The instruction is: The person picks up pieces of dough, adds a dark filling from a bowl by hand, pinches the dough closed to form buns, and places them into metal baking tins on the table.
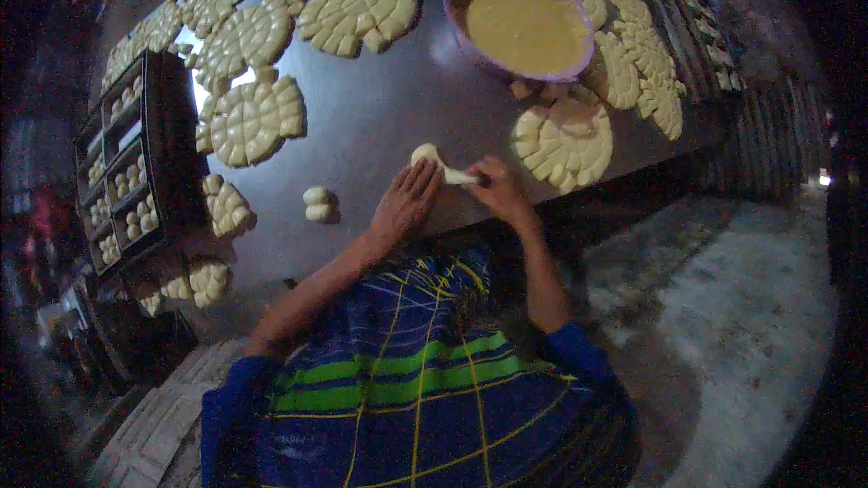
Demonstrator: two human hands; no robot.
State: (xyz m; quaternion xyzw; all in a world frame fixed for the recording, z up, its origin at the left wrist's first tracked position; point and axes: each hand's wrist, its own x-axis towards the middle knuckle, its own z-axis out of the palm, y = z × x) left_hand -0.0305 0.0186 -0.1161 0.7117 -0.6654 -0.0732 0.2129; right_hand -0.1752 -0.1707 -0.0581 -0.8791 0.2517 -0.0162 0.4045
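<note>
A pale piece of dough point(459, 177) lies between my hands near the table's front edge, drawn out thin toward the right. Its rounded end point(424, 154) shows just beyond the fingers of my left hand point(407, 197), which rest stretched out over the dough. Closed around the thin right end is my right hand point(500, 190). To the left sit two small dough lumps point(318, 204), touching each other. A round slab of dough point(565, 146), cut into segments, lies to the right of my right hand.
A purple basin point(459, 25) of yellow mixture stands at the back. Several segmented dough slabs point(251, 122) spread along the left, back and right of the dark table point(362, 108). At the left edge, a compartmented black tray point(163, 145) holds small dough balls.
</note>
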